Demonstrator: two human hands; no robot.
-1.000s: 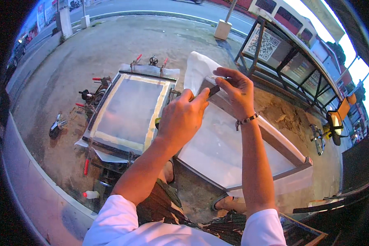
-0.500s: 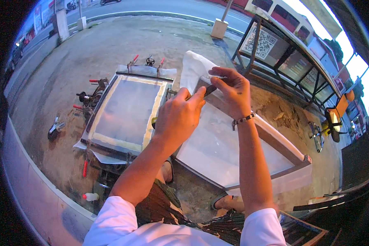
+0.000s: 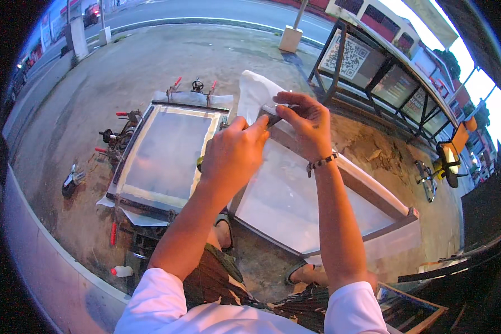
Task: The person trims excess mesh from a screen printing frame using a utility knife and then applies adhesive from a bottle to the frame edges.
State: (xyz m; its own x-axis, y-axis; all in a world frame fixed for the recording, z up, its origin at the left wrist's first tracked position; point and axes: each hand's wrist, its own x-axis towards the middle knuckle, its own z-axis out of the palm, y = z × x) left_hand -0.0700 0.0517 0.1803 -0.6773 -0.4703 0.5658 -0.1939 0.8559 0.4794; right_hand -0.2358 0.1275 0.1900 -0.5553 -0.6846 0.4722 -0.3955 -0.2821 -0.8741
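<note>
My left hand (image 3: pixel 234 150) is closed round a dark elongated tool (image 3: pixel 270 117), its exact kind unclear; a small yellow-green part shows beside the palm. My right hand (image 3: pixel 306 125) grips the tool's upper end between thumb and fingers, at a pale grey piece. Both hands are held over a large framed white mesh screen (image 3: pixel 284 200) with loose white material along its upper edge (image 3: pixel 250 83). Just left lies a smaller screen (image 3: pixel 161 150) with cream tape round its border, held at its dark frame by several red-handled clamps (image 3: pixel 114 234).
A white bottle (image 3: pixel 125 271) with a red cap and a metal tool (image 3: pixel 72 181) are on the left ground. A low wall (image 3: pixel 55 250) borders the left. A dark metal signboard frame (image 3: pixel 373 78) and an orange-seated chair (image 3: pixel 459 142) stand right. A road (image 3: pixel 222 12) runs beyond a post (image 3: pixel 291 39).
Both hands have shifted slightly left in view, along with the surroundings, still on the same tool. A red vehicle now shows on the road at upper left.
</note>
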